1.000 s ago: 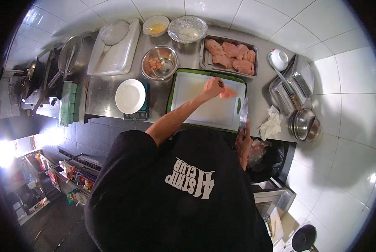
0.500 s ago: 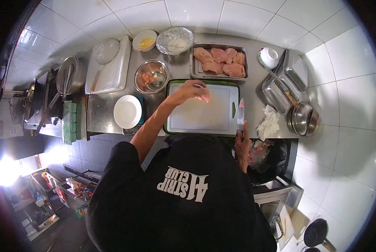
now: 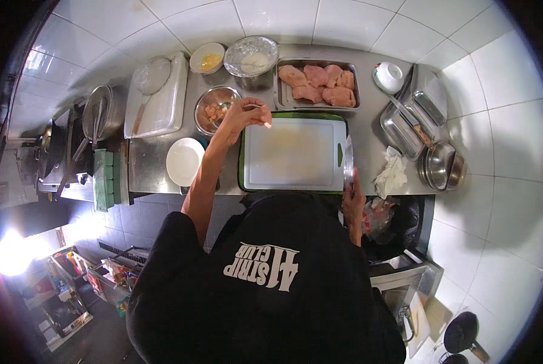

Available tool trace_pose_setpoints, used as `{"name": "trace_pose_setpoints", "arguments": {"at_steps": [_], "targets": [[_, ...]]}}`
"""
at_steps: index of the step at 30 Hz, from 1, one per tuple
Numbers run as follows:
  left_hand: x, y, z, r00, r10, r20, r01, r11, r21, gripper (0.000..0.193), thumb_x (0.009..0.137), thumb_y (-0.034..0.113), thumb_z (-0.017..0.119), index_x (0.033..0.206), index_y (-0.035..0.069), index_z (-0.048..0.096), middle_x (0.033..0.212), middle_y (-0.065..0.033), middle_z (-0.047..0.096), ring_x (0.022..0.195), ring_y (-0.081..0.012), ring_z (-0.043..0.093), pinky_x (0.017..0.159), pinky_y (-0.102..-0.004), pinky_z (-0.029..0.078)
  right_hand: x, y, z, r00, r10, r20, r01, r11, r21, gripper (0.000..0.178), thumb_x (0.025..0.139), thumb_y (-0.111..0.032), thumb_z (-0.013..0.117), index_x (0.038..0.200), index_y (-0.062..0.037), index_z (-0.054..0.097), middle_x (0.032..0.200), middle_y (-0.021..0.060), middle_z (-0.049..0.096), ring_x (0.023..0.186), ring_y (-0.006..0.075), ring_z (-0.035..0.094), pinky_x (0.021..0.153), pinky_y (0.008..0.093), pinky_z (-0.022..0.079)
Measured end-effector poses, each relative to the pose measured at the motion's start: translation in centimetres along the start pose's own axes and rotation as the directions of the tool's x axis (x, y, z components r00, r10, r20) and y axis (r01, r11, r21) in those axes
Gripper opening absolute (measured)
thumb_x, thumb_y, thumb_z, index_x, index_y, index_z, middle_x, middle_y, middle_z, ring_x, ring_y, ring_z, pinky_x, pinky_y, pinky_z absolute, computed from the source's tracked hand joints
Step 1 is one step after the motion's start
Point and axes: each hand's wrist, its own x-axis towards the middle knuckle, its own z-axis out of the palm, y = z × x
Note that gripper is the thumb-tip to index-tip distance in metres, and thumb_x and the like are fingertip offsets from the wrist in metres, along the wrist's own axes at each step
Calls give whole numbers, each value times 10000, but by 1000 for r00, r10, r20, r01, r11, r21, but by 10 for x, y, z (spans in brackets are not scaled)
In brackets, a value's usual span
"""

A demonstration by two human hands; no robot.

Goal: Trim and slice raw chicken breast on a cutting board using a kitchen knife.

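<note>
My left hand (image 3: 242,116) is closed in a pinch on a small pale-pink piece of meat (image 3: 267,119), above the upper left edge of the cutting board. Just left of that hand is a steel bowl (image 3: 227,92) with bits of raw meat (image 3: 213,111) in it. The white cutting board (image 3: 293,155) lies on a green-edged board (image 3: 242,159), its surface wet-looking. At its right edge my right hand (image 3: 353,199) grips a knife (image 3: 348,159), blade pointing away from me.
Behind the board stands a steel tray (image 3: 276,97) of raw chicken pieces (image 3: 316,76). A white plate (image 3: 185,161) is at the left, with a covered bowl (image 3: 250,53) and a bowl of yellow food (image 3: 208,59) behind. Crumpled paper (image 3: 391,172) and steel pans (image 3: 442,165) are at the right.
My left hand has moved left from over the board toward the steel bowl, carrying the piece of meat. My right hand keeps the knife in nearly the same place.
</note>
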Motion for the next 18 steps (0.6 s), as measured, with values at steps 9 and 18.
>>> {"name": "trace_pose_setpoints", "arguments": {"at_steps": [9, 18], "targets": [[79, 25, 67, 965, 47, 259, -68, 995, 72, 350, 926, 170, 701, 1169, -64, 610, 1002, -121, 688, 871, -149, 675, 748, -255, 560, 0, 0, -2, 1000, -13, -10, 13, 1000, -3, 518, 1020, -133, 526, 1520, -214, 417, 859, 304, 624, 629, 267, 525, 634, 326, 461], [222, 115, 169, 754, -149, 640, -404, 663, 630, 402, 860, 245, 706, 1164, -14, 656, 1024, -104, 694, 878, -175, 673, 750, -317, 584, -14, 7, -9, 996, 67, -62, -67, 998, -2, 531, 1024, -123, 514, 1531, -227, 395, 663, 235, 481, 575, 246, 333, 538, 323, 364]]}}
